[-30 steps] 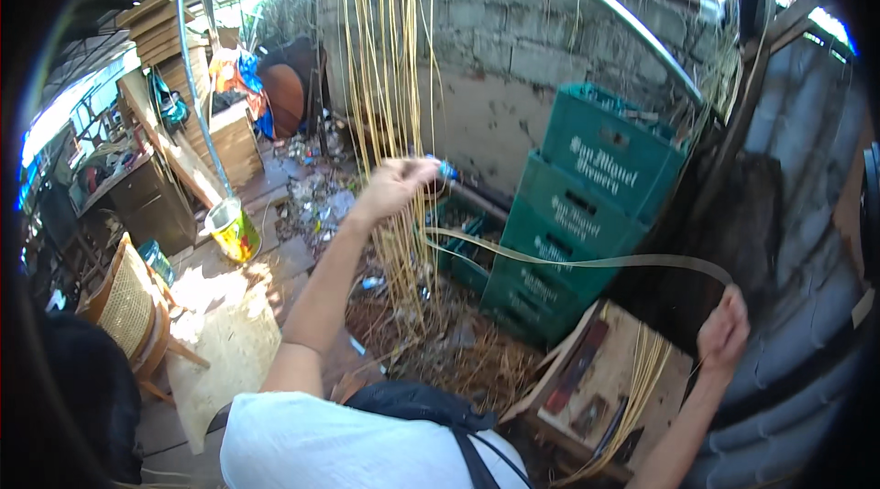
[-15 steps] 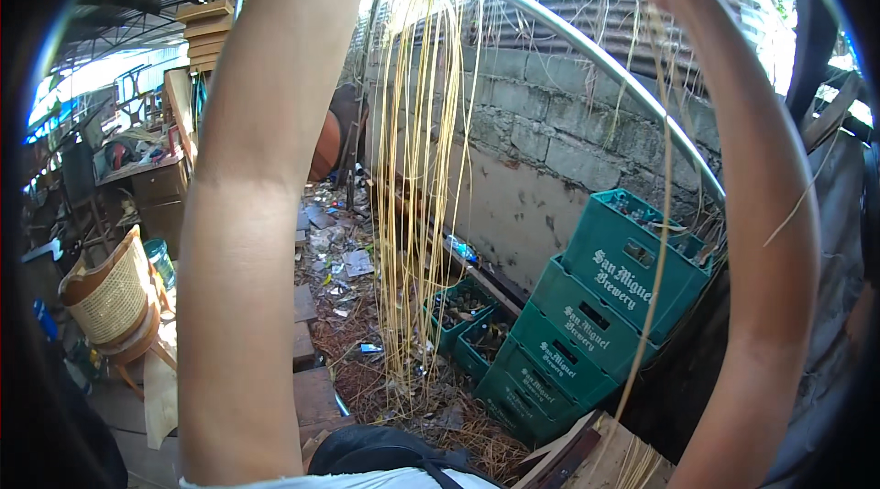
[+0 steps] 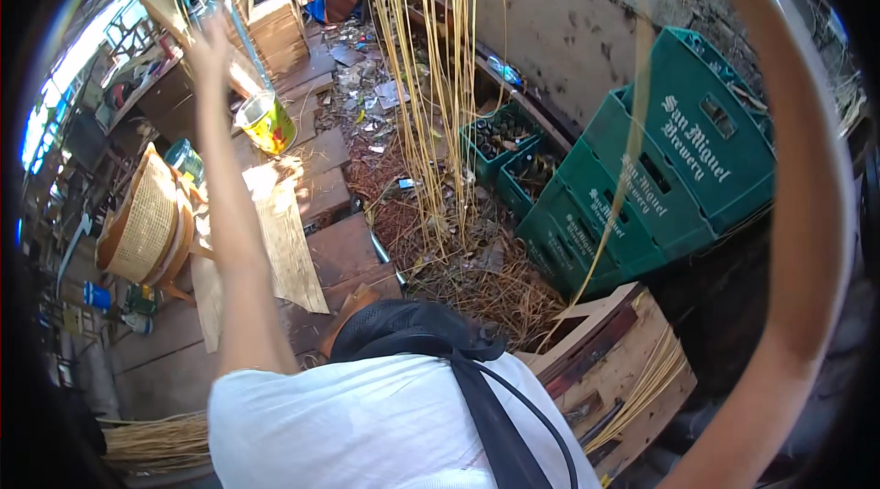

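Left hand (image 3: 213, 44) has swung down and out to the left since the last frame, when that arm reached up past the top edge; the view has tipped downward too, and the right arm (image 3: 793, 306) still goes up and out of frame. That left hand is a motion blur, so I honestly can't tell if the fingers are apart or pinched on something. The right hand is cut off at the top, so no clue on its grip either. Closest to it is a loose strand (image 3: 634, 122), blurry up high, slanting down in front of the green crates (image 3: 733, 196) toward the wooden box (image 3: 643, 329); can't see what holds its upper end. Between the arms, the hanging strands (image 3: 456, 58) drop in a long pale curtain over the littered ground. Progress-wise, I'd say a decent amount is already up and hanging, that single strand looks mid-handling, and what's left is probably the stuff lying down: a thin bunch (image 3: 642, 393) on the box and a thicker bundle (image 3: 156, 441) at lower left, neither with a hand on it. Further out it's just a yellow can (image 3: 266, 122) and a cane-backed chair (image 3: 142, 228).
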Demonstrator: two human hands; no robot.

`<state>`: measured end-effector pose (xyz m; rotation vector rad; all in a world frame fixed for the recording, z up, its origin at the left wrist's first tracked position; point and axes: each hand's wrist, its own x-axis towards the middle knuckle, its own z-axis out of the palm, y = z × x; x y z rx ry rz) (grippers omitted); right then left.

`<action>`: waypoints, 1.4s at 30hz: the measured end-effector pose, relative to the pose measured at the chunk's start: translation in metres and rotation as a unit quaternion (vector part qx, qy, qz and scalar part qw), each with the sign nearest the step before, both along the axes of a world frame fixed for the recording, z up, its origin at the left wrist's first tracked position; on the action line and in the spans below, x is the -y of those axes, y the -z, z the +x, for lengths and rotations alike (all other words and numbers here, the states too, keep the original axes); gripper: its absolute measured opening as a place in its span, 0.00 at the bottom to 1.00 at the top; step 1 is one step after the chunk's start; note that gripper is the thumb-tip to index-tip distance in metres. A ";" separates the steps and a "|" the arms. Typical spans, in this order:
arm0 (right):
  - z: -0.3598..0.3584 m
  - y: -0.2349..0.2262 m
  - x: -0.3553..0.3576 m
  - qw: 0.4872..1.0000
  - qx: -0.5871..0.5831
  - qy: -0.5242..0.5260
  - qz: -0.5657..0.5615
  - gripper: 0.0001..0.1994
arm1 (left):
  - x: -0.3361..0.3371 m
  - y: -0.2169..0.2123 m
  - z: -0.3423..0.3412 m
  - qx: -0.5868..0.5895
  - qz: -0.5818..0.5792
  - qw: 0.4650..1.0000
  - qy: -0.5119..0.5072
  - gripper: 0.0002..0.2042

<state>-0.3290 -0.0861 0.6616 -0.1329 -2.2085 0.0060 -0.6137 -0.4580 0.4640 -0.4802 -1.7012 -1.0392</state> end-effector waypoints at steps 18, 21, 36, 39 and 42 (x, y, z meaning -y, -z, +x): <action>0.003 0.228 -0.091 0.948 0.140 -0.111 -0.264 0.18 | -0.154 0.440 0.149 0.255 -0.448 0.839 0.174 0.13; 0.103 0.305 -0.026 0.883 0.145 -0.222 -0.386 0.16 | -0.060 0.469 0.194 0.552 -0.140 0.803 0.176 0.14; 0.620 0.747 0.128 0.620 -0.051 0.557 -0.549 0.12 | -0.263 0.325 0.385 0.473 -0.711 0.340 0.394 0.16; 0.608 0.748 0.116 0.617 -0.102 0.512 -0.589 0.14 | -0.312 0.305 0.445 0.491 -0.635 0.290 0.521 0.15; 0.602 0.742 0.101 0.598 -0.129 0.530 -0.587 0.15 | -0.337 0.288 0.527 0.441 -0.639 0.247 0.580 0.14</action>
